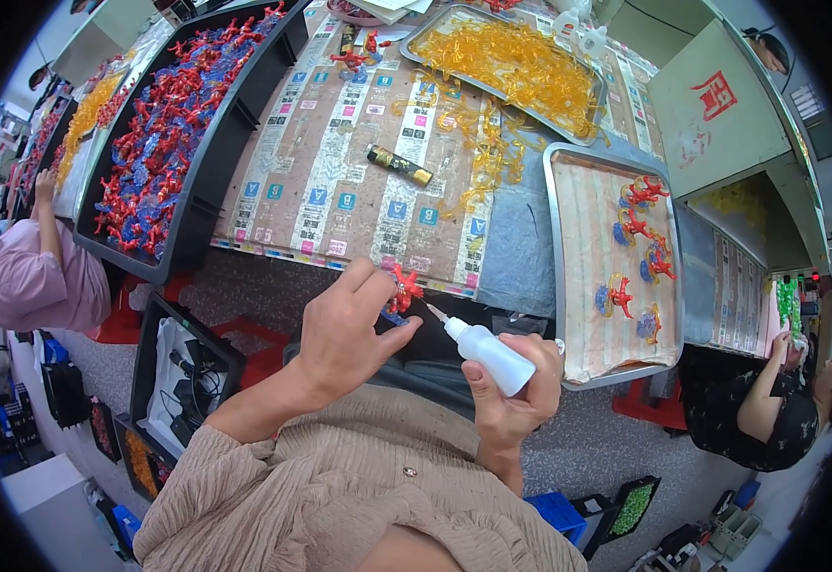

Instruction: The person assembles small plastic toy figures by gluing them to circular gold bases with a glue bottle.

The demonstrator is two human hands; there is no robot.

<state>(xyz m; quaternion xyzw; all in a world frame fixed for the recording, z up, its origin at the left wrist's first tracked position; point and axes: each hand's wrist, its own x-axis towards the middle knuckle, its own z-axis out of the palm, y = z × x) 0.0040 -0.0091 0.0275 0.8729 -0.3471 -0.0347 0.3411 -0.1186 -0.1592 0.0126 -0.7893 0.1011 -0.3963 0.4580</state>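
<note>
Between the thumb and fingers of my left hand (347,329) is a small red plastic figure (404,289), with a bit of blue showing below it. My right hand (516,391) grips a white squeeze bottle (495,358) with a thin nozzle. The nozzle tip points up and left, close to the red figure; whether they touch I cannot tell. Both hands are in front of the table's near edge. To the right, a metal tray (578,324) lined with pale cloth carries several red, blue and yellow figures (637,227).
A black bin (208,221) of red and blue pieces stands at the left. Yellow pieces fill a metal tray (595,81) at the back and spill onto the paper-covered table (311,181). A dark tube (399,165) lies mid-table. Co-workers sit left (40,272) and right (750,410).
</note>
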